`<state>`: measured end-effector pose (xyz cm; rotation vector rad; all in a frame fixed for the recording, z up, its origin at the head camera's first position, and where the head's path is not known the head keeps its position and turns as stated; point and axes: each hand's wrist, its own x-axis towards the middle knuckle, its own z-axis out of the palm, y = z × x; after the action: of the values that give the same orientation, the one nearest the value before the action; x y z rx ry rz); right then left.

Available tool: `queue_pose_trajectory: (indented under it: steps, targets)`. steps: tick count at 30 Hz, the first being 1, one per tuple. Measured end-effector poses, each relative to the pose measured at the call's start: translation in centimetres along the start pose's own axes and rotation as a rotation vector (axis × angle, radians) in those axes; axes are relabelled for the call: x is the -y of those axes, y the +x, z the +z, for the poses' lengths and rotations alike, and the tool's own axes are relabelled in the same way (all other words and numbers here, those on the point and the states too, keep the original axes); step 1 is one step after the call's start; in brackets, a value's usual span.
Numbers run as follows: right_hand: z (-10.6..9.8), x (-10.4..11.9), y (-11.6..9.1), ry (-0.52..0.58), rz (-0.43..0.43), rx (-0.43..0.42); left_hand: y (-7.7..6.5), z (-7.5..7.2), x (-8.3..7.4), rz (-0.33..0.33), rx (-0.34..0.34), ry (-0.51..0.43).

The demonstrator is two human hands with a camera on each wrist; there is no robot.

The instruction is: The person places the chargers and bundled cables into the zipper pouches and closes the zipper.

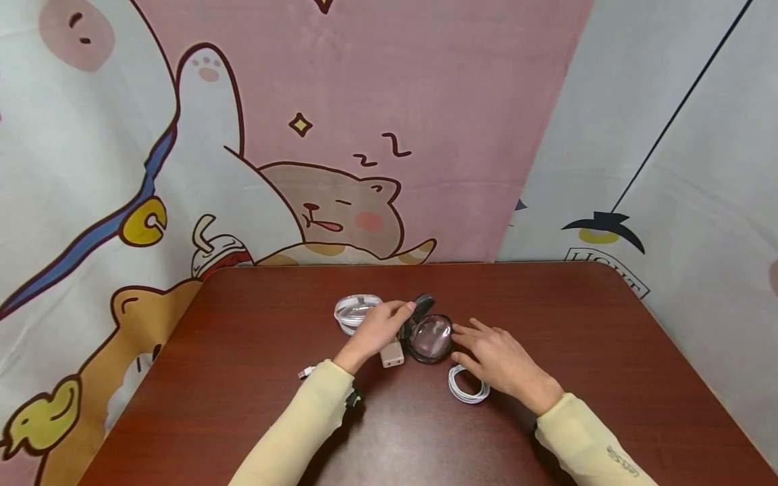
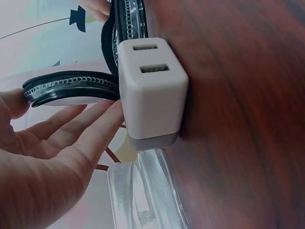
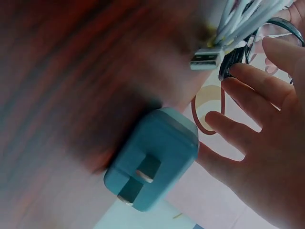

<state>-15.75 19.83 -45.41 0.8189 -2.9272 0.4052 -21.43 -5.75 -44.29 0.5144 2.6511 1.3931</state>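
Fingers and thumb of the left hand (image 1: 377, 331) hold the raised lid (image 1: 421, 305) of a round case (image 1: 431, 339) with a black zipped rim, which lies open on the brown table (image 1: 255, 351) between the two hands. The right hand (image 1: 503, 356) reaches in from the other side with its fingers extended and apart, the foremost fingertips at the case's rim. A white charger (image 1: 392, 356) with two USB ports stands just beside the case, near the left wrist. Beyond the left hand lies a clear case (image 1: 357, 307) with a white edge, partly covered by that hand. Near the right thumb is a coiled white cable (image 1: 469, 401), its USB plug (image 3: 206, 59) visible in the right wrist view. That view also shows a blue-green charger (image 3: 157, 157) with two prongs, near the right hand. Another white USB connector (image 1: 306, 372) pokes out beside the left sleeve (image 1: 298, 425). Behind the table hangs a cartoon-printed cloth (image 1: 389, 88).
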Motion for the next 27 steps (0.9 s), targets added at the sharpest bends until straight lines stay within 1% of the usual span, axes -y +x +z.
queue_pose_trajectory:
  steps: [3, 5, 10, 15, 19, 24, 27]
  targets:
    - [0.1, 0.1, -0.1, -0.002, 0.005, 0.010, 0.0, -0.1, 0.0, -0.003, -0.010, -0.001]
    - [0.1, 0.1, -0.1, -0.003, 0.004, 0.005, -0.1, 0.0, -0.2, -0.004, -0.020, 0.018]
    - [-0.4, 0.2, -0.3, -0.012, -0.005, -0.046, 0.0, 0.1, -0.4, -0.013, -0.044, 0.075]
    - [-0.7, 0.2, -0.7, -0.038, -0.052, -0.068, -0.1, 0.0, -0.5, -0.011, -0.062, 0.078]
    - [-0.7, 0.3, -1.2, -0.105, -0.100, -0.079, -0.2, -0.1, -0.6, -0.010, -0.065, 0.091]
    - [-0.5, 0.5, -1.7, -0.220, -0.093, -0.115, -0.2, -0.1, -0.7, -0.009, -0.068, 0.105]
    - [-0.3, 0.5, -1.8, -0.263, -0.109, -0.139, -0.2, -0.1, -0.7, -0.009, -0.068, 0.103]
